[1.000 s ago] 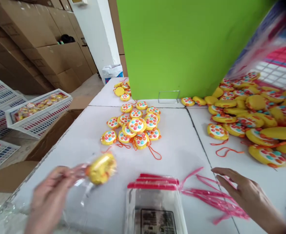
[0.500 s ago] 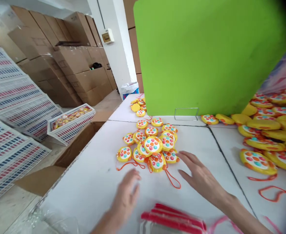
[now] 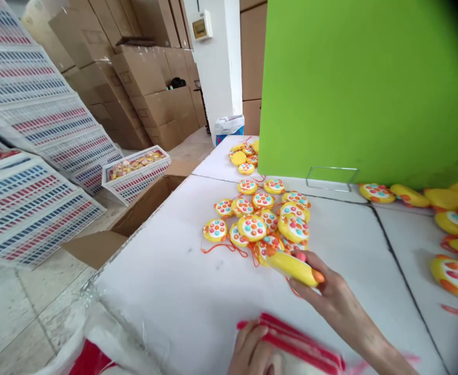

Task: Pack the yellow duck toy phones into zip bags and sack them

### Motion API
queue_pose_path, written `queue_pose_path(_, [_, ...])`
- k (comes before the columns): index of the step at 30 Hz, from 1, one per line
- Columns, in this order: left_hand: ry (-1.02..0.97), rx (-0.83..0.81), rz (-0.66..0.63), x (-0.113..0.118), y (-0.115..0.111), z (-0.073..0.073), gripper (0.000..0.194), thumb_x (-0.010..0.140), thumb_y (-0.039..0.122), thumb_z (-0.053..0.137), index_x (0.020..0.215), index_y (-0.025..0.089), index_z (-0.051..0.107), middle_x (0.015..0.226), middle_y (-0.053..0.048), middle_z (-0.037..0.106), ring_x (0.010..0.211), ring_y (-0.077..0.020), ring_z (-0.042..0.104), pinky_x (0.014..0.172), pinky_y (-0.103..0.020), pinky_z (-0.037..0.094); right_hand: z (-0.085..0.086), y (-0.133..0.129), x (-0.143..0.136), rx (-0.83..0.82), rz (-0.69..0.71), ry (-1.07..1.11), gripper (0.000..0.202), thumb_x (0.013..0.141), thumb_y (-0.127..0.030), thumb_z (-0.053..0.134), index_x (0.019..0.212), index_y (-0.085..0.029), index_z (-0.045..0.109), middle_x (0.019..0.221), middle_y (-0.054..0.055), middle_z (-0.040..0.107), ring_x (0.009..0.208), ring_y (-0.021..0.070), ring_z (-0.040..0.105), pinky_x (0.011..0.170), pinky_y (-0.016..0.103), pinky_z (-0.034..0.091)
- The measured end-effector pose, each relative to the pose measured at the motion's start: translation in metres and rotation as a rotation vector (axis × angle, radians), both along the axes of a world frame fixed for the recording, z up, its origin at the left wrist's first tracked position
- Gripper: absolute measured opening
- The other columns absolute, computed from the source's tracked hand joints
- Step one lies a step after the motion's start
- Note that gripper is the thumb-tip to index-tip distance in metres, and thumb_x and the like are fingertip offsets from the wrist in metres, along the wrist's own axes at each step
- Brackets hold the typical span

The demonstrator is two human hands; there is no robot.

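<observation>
A cluster of yellow oval toys (image 3: 252,227) with white faces, coloured dots and orange cords lies on the white table. My right hand (image 3: 326,286) grips one yellow toy (image 3: 294,267) by its edge, tilted on its side just in front of the cluster. At the bottom, my left hand (image 3: 254,350) rests on a stack of clear bags with red edges (image 3: 302,346), its fingers curled over the left end. Whether it pinches a bag is hidden.
A green board (image 3: 361,88) stands at the back, with a wire holder (image 3: 332,178) at its foot. More toys (image 3: 457,276) lie at right. An open carton (image 3: 146,205), white baskets (image 3: 52,208) and a filled basket (image 3: 135,174) are at left.
My right hand has taken hold of a yellow toy and tilted it up. My left hand has moved down and right onto the red-edged bags. The view has swung left.
</observation>
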State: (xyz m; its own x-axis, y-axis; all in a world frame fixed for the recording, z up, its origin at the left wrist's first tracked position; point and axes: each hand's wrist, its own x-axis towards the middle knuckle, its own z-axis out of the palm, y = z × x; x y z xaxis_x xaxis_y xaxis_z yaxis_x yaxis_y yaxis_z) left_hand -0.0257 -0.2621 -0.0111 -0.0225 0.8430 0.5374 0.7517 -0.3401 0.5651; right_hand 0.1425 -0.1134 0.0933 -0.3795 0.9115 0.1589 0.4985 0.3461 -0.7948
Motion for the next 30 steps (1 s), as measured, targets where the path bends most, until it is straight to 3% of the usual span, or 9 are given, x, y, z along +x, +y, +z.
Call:
queue_pose_path(3, [-0.059, -0.153, -0.069, -0.003, -0.006, 0.029, 0.046, 0.084, 0.018, 0.051, 0.129, 0.021, 0.046, 0.124, -0.014, 0.062, 0.115, -0.0253, 0.060, 0.091, -0.035, 0.055, -0.021, -0.055, 0.018, -0.273, -0.086, 0.196, 0.041, 0.088, -0.043, 0.056, 0.122, -0.023, 0.045, 0.111, 0.006, 0.063, 0.094, 0.0183, 0.064, 0.076, 0.022, 0.053])
queue_pose_path(6, [-0.189, -0.369, -0.063, 0.003, 0.000, 0.067, 0.066, 0.082, 0.019, 0.059, 0.140, 0.021, 0.029, 0.137, -0.014, 0.051, 0.124, -0.0249, 0.052, 0.099, -0.038, 0.050, -0.036, -0.095, 0.025, -0.362, -0.096, 0.300, 0.042, 0.088, -0.043, 0.057, 0.122, -0.021, 0.046, 0.109, 0.008, 0.064, 0.095, 0.0193, 0.064, 0.078, 0.023, 0.054])
queue_pose_path(11, [-0.252, -0.463, -0.318, 0.019, 0.012, 0.103, 0.047, 0.081, 0.009, 0.062, 0.122, 0.028, 0.049, 0.117, -0.003, 0.063, 0.107, -0.0165, 0.060, 0.095, -0.028, 0.049, -0.034, -0.127, 0.030, -0.179, -0.069, 0.292, 0.042, 0.090, -0.034, 0.058, 0.129, -0.031, 0.042, 0.123, 0.003, 0.060, 0.108, 0.0160, 0.060, 0.089, 0.021, 0.051])
queue_pose_path(15, [-0.165, -0.449, -0.300, 0.030, 0.004, 0.101, 0.051, 0.081, 0.001, 0.055, 0.123, 0.029, 0.049, 0.118, -0.003, 0.060, 0.109, -0.0158, 0.057, 0.095, -0.027, 0.047, -0.032, -0.136, 0.037, 0.033, -0.023, 0.268, 0.038, 0.091, -0.026, 0.056, 0.127, -0.032, 0.046, 0.120, 0.002, 0.058, 0.109, 0.0146, 0.058, 0.091, 0.020, 0.048])
queue_pose_path(20, [-0.019, -0.486, -0.212, 0.050, -0.002, 0.099, 0.052, 0.084, 0.003, 0.049, 0.127, 0.030, 0.045, 0.115, -0.004, 0.061, 0.106, -0.0166, 0.059, 0.093, -0.030, 0.049, -0.037, -0.134, 0.039, 0.042, -0.073, 0.372, 0.026, 0.092, -0.027, 0.054, 0.118, -0.030, 0.052, 0.105, 0.000, 0.062, 0.096, 0.0130, 0.060, 0.081, 0.019, 0.048])
queue_pose_path(23, [0.024, -0.466, -0.163, 0.052, 0.003, 0.100, 0.048, 0.087, 0.008, 0.048, 0.130, 0.027, 0.041, 0.119, -0.006, 0.061, 0.109, -0.0168, 0.059, 0.093, -0.029, 0.050, -0.036, -0.120, 0.038, -0.064, -0.059, 0.418, 0.023, 0.091, -0.030, 0.055, 0.113, -0.029, 0.058, 0.104, 0.000, 0.063, 0.092, 0.0141, 0.061, 0.079, 0.021, 0.048])
queue_pose_path(25, [0.082, -0.426, -0.077, 0.047, 0.002, 0.095, 0.050, 0.089, 0.015, 0.048, 0.136, 0.024, 0.033, 0.129, -0.010, 0.056, 0.118, -0.0187, 0.055, 0.098, -0.032, 0.049, -0.034, -0.101, 0.042, -0.240, -0.173, 0.505, 0.025, 0.084, -0.038, 0.063, 0.106, -0.026, 0.063, 0.100, 0.002, 0.066, 0.089, 0.0165, 0.061, 0.076, 0.023, 0.049])
queue_pose_path(27, [0.182, -0.373, 0.009, 0.036, -0.004, 0.082, 0.053, 0.091, 0.022, 0.048, 0.140, 0.021, 0.029, 0.137, -0.013, 0.049, 0.126, -0.0216, 0.049, 0.102, -0.036, 0.047, -0.034, -0.076, 0.055, -0.427, -0.374, 0.631, 0.036, 0.077, -0.050, 0.067, 0.102, -0.024, 0.064, 0.094, 0.003, 0.067, 0.083, 0.0182, 0.062, 0.068, 0.024, 0.051])
queue_pose_path(30, [0.377, -0.225, 0.010, 0.019, -0.020, 0.046, 0.039, 0.090, 0.029, 0.050, 0.128, 0.020, 0.048, 0.133, -0.014, 0.055, 0.124, -0.0251, 0.052, 0.096, -0.037, 0.051, -0.039, -0.031, 0.084, -0.543, -0.549, 0.751, 0.046, 0.074, -0.060, 0.062, 0.101, -0.023, 0.060, 0.093, 0.004, 0.066, 0.080, 0.0204, 0.064, 0.059, 0.027, 0.054])
